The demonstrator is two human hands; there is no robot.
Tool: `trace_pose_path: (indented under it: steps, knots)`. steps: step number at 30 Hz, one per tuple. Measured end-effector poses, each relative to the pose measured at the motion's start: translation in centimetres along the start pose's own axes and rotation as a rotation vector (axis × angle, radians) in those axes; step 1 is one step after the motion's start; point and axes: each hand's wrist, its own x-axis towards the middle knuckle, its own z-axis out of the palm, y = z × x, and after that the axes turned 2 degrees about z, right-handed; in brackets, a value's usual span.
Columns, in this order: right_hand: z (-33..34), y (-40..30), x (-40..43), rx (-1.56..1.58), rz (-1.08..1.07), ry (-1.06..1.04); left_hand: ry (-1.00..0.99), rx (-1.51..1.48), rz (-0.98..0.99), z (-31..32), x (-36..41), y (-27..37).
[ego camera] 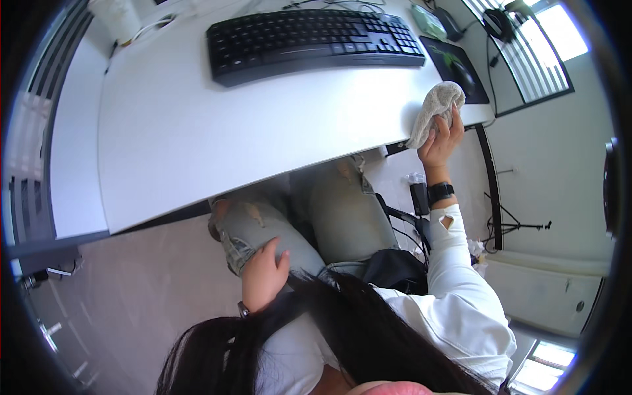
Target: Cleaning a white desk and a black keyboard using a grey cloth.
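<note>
A crumpled grey-beige cloth (434, 106) is in my right hand (444, 140), over the front right part of the white desk (237, 133). Its lower end hangs by the desk's front edge. My fingers press into the folds, and a dark watch band circles that wrist. My left hand (266, 274) rests on my thigh in light ripped jeans (276, 232), holding nothing, with the thumb apart from the fingers. Beyond the cloth lies a black mouse pad (476, 91) with a dark computer mouse (462, 75) on it.
A black keyboard (316, 42) stands along the far side of the desk. Behind its right end is a pale green packet (428, 22). A white container (116, 19) stands at the back left. Cables run down the right side near a small tripod (511, 224).
</note>
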Motion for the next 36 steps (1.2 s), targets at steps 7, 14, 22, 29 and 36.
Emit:
trace_pose_path:
  steps: [7, 14, 22, 29, 36]
  knots:
    - [1.6, 3.5, -1.4, -0.007, 0.409, 0.161, -0.034, 0.036, -0.076, -0.3, 0.4, 0.6]
    - [1.8, 8.4, -1.8, -0.015, 0.544, 0.169, 0.009, 0.090, -0.059, 0.4, 1.3, -0.1]
    - [2.0, 13.3, -2.7, -0.046, 0.585, 0.175, 0.010, 0.145, -0.139, 0.6, 2.2, -0.3]
    - [1.9, 17.3, -3.1, -0.061, 0.645, 0.179, -0.005, 0.119, -0.234, 1.0, 3.0, -1.5]
    - [2.4, 23.0, -4.5, -0.065, 0.674, 0.216, -0.051, -0.039, -0.276, 1.5, 3.3, -4.5]
